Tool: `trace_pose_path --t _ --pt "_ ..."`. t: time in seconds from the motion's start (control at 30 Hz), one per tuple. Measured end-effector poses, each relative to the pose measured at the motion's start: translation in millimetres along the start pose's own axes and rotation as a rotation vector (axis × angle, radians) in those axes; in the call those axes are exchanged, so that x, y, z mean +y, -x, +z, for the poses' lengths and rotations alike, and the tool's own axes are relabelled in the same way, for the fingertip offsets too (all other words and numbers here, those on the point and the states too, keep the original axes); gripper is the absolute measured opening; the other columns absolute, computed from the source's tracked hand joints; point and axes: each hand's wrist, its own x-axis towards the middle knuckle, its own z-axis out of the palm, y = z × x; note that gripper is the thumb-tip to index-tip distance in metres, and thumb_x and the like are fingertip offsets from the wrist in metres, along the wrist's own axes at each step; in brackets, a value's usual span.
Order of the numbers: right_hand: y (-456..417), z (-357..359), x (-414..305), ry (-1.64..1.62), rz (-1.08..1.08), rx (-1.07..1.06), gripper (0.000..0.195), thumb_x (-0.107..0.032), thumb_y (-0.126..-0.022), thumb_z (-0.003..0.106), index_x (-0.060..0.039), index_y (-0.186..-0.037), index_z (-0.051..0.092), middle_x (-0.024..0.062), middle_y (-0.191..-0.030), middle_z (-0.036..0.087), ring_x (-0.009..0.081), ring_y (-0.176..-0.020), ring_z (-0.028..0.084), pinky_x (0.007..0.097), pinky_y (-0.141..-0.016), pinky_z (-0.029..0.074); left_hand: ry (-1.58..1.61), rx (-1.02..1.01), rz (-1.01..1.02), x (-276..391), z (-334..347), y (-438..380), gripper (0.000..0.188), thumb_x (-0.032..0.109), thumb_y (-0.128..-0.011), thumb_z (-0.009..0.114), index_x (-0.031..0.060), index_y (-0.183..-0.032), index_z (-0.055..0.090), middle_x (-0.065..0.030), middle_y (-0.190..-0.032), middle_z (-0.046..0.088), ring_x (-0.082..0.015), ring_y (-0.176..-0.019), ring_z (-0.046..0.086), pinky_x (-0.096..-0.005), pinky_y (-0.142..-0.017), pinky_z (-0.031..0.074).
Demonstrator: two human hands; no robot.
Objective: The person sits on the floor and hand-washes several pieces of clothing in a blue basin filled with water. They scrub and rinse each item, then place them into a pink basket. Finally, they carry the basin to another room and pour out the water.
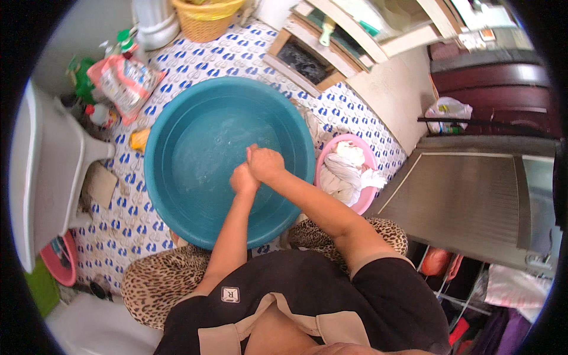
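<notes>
A large round teal plastic basin [191, 133] stands on the floor in front of me, with what looks like shallow, clear water in it. Over its middle my left hand [245, 178] and my right hand [266, 164] are pressed together, the right one slightly farther out. Both have curled fingers, and no object shows in or between them; the palms are hidden. To the right of the basin, a pink plastic basin [372, 195] holds white and pale cloths [344, 171], apart from my hands.
At left stand a white washbasin [57, 164], a pink-and-white plastic bag [126, 84] and several bottles [102, 115]. A yellow object [140, 140] lies against the teal basin. Farther back is a lined wicker basket [204, 22]. A brown door [452, 191] stands to the right.
</notes>
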Motion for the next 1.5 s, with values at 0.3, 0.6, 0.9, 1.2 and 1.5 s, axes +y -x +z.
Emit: trace_pose_path --t 0.3,0.6,0.9,1.2,1.5 --pt "-30 -37 46 -0.483 0.027 0.048 0.052 -0.045 -0.098 0.032 -0.0026 -0.085 0.059 0.0227 -0.077 0.063 0.0363 -0.071 0.063 0.0460 -0.065 0.050 0.167 0.290 0.156 22 -8 -17 0.067 0.024 -0.068 0.079 0.0064 -0.125 0.048 -0.0175 -0.101 0.065 -0.0351 -0.093 0.063 -0.0423 -0.079 0.049" --pt "-109 -91 192 -1.246 0.377 0.432 0.062 -0.058 -0.095 0.032 -0.0025 -0.103 0.059 0.0124 -0.076 0.063 0.0224 -0.061 0.061 0.0345 -0.053 0.050 0.463 0.139 -0.095 -79 9 -58 0.048 0.020 -0.079 0.073 0.0041 -0.119 0.051 -0.0060 -0.089 0.060 -0.0137 -0.068 0.056 -0.0276 -0.059 0.047" --pt "-129 -2 211 -0.482 0.329 0.467 0.046 -0.038 -0.092 0.051 -0.0052 -0.125 0.052 0.0211 -0.127 0.052 0.0368 -0.117 0.050 0.0451 -0.098 0.039 0.474 -0.008 -0.199 -54 -1 -38 0.033 0.020 -0.085 0.066 0.0025 -0.111 0.059 -0.0058 -0.087 0.063 -0.0130 -0.068 0.056 -0.0263 -0.060 0.046" --pt "-123 -18 264 -0.234 0.162 0.244 0.038 -0.036 -0.092 0.051 -0.0066 -0.112 0.062 0.0159 -0.120 0.060 0.0323 -0.106 0.058 0.0431 -0.093 0.045 0.458 -0.125 -0.074 5 -31 -30 0.036 0.033 -0.090 0.060 0.0006 -0.080 0.070 -0.0062 -0.074 0.067 -0.0124 -0.071 0.060 -0.0276 -0.069 0.047" --pt "-70 -152 129 -1.162 -0.408 -0.484 0.037 -0.035 -0.089 0.061 -0.0044 -0.111 0.062 0.0120 -0.105 0.067 0.0231 -0.098 0.065 0.0353 -0.087 0.050 0.080 -0.191 0.324 38 -64 -38 0.054 0.040 -0.087 0.063 -0.0007 -0.121 0.056 -0.0168 -0.106 0.065 -0.0306 -0.101 0.061 -0.0413 -0.094 0.045"
